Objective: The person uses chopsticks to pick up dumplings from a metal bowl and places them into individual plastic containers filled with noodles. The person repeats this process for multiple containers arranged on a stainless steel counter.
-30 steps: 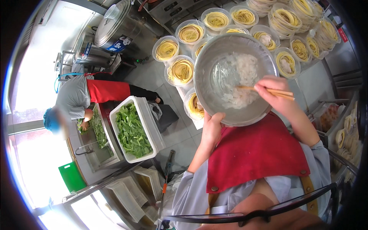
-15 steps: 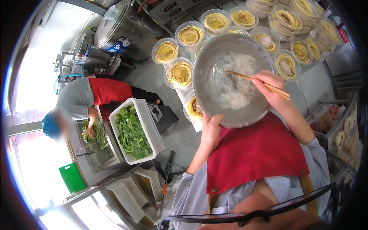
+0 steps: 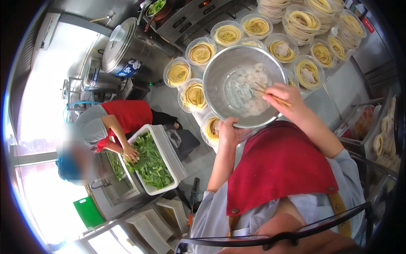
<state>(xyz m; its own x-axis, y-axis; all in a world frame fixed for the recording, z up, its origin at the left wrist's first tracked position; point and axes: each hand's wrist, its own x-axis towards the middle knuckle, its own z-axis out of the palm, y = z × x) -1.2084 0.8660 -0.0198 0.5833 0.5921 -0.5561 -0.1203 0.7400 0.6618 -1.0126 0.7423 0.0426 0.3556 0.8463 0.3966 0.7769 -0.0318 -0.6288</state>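
Note:
A large steel mixing bowl [image 3: 216, 86] is tilted in front of me. My left hand [image 3: 229, 133] grips its near left rim, thumb over the edge. Wet, pale, whitish pieces of food [image 3: 253, 103] lie along the right side and bottom; their exact kind is hard to make out. With my right hand [image 3: 285, 97], closed around them, I hold wooden chopsticks [image 3: 259, 87], tips inside the bowl at the food. Round clear tubs of yellow noodles [image 3: 193, 94] stand around the bowl's far side and left. Some, such as the noodle tub [image 3: 307, 74] at the right, carry pale pieces on top.
Stacked noodle tubs [image 3: 302, 23] rise at the far right. On the left, a co-worker [image 3: 127, 122] in a red apron handles leafy greens [image 3: 154, 165] in a white bin [image 3: 176, 158] beside a sink. A lidded steel pot [image 3: 120, 48] stands at the far left, near a stove [image 3: 186, 25].
The bowl has shifted left and slightly away, with my left hand on its rim. The chopsticks remain in it. The co-worker's hand has moved from the sink to the bin of greens.

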